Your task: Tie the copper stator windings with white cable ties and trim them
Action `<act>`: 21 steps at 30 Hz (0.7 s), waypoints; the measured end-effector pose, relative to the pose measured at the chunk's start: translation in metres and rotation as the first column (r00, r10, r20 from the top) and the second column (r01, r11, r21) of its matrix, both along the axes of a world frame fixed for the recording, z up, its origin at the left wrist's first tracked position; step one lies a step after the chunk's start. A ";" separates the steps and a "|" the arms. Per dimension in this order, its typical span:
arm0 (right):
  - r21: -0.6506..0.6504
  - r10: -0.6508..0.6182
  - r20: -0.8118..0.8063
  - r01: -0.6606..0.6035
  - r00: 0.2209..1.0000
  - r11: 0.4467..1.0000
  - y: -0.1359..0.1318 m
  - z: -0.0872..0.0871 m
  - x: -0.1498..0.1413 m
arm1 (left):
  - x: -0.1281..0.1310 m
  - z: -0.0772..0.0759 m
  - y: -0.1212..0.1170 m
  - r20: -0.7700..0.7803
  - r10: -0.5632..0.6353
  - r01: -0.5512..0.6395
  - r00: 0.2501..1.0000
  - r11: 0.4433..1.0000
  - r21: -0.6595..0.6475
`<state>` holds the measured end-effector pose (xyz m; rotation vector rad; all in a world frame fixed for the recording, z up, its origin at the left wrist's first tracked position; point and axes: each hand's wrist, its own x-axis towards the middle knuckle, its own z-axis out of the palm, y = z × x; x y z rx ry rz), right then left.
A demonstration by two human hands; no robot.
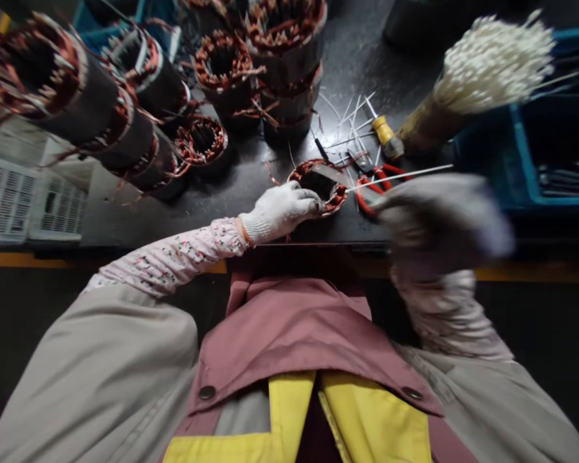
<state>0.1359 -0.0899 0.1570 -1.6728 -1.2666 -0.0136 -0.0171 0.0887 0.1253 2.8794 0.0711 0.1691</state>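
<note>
Gloved left hand (pixel 280 212) steadies a copper-wound stator (pixel 336 198) near the bench edge.
Its fingers curl over the winding rim, apparently to keep the stator from shifting as it stands on end close to the body. The right hand (pixel 444 222) is a motion blur; a thin white strip (pixel 400 177) runs from it toward the stator, but I cannot tell whether it pinches the strip. Red-handled pliers (pixel 369 193) and a yellow-handled screwdriver (pixel 383 132) lie among loose white strips (pixel 352 122), within easy reach. A white bundle (pixel 492 64) leans by a blue crate (pixel 525 154), and more stators (pixel 289 64) crowd the dark workbench (pixel 251 199).
</note>
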 end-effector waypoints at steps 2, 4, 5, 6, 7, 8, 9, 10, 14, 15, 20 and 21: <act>0.058 0.211 0.110 -0.218 0.971 0.974 0.008 -0.021 -0.029 | 0.001 0.006 -0.002 -0.039 0.000 0.000 0.999 1.000 -0.002; 0.073 0.400 0.098 -0.407 0.911 0.910 0.020 -0.040 -0.050 | 0.003 0.013 -0.003 -0.085 0.012 -0.012 0.996 1.000 0.008; 0.080 0.450 0.030 -0.451 0.893 0.889 0.025 -0.046 -0.057 | 0.004 0.016 -0.004 -0.109 0.022 -0.021 0.994 1.000 0.011; 0.086 0.469 -0.047 -0.464 0.882 0.882 0.029 -0.050 -0.061 | 0.005 0.019 -0.005 -0.134 0.031 -0.029 0.991 0.999 0.016; 0.099 0.453 -0.127 -0.443 0.882 0.891 0.031 -0.050 -0.062 | 0.006 0.022 -0.007 -0.156 0.037 -0.033 0.987 0.999 0.030; 0.122 0.410 -0.209 -0.392 0.888 0.912 0.030 -0.049 -0.062 | 0.007 0.024 -0.009 -0.168 0.046 -0.037 0.985 0.998 0.054; 0.159 0.349 -0.290 -0.315 0.891 0.936 0.028 -0.045 -0.059 | 0.007 0.025 -0.011 -0.167 0.053 -0.040 0.985 0.996 0.083; 0.201 0.285 -0.366 -0.224 0.886 0.954 0.024 -0.042 -0.056 | 0.008 0.026 -0.012 -0.150 0.058 -0.043 0.987 0.994 0.104; 0.336 0.192 -0.438 -0.038 0.879 0.941 0.005 -0.031 -0.046 | 0.007 0.020 -0.008 -0.055 0.030 -0.029 0.998 1.000 0.005; 0.330 0.180 -0.391 -0.045 0.903 0.943 0.000 -0.030 -0.044 | 0.007 0.019 -0.005 -0.049 0.018 -0.020 0.999 0.999 -0.031; 0.232 -0.015 -0.168 0.055 0.986 0.971 -0.033 -0.029 -0.035 | 0.008 0.019 0.003 -0.119 0.017 -0.022 0.993 0.999 -0.040; 0.196 0.011 -0.120 0.013 0.993 0.980 -0.042 -0.031 -0.034 | 0.009 0.019 0.004 -0.133 0.030 -0.034 0.991 0.999 -0.026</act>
